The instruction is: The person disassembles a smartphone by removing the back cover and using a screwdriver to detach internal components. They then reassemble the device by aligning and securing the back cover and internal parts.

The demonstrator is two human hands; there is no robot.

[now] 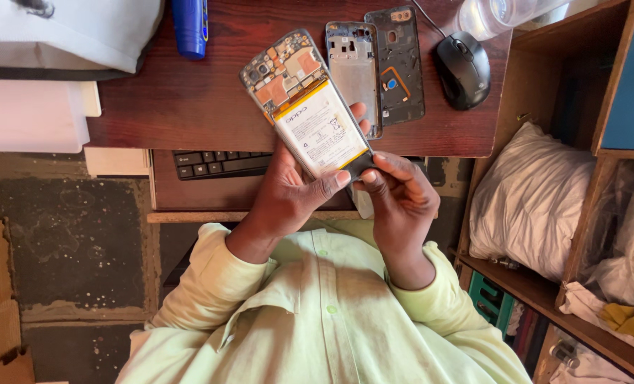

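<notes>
Hard to see: my left palm is hidden behind the phone, and the bottom end of the phone is covered by my fingertips, so I cannot see what is there
Cut off: the clear plastic bottle (493, 14) and the blue tube (190, 25) both run off the top edge, and the grey-white cloth bundle (61, 32) runs off the top left corner
Half hidden: the black keyboard (221, 163) sits on a shelf under the table top, and only a few rows of keys show
My left hand (288, 195): my fingers are closed around the opened phone with no back cover, white battery and orange parts showing (304, 107), with my thumb on the lower front
My right hand (401, 206): my fingers are bent and pinch the dark bottom end of the phone
Where the phone is: up in the air, tilted, over the near edge of the table
Table: a dark red-brown wooden table (182, 107), with a thin grey metal phone frame (354, 67) lying just beside a dark phone back cover (400, 64), and a black computer mouse (462, 69) near them
Room: a wooden shelf unit (544, 284) on my right holds a stuffed white bag (530, 199), and the floor on my left is grey and spotty
Me: I wear a pale green shirt (324, 320)
</notes>
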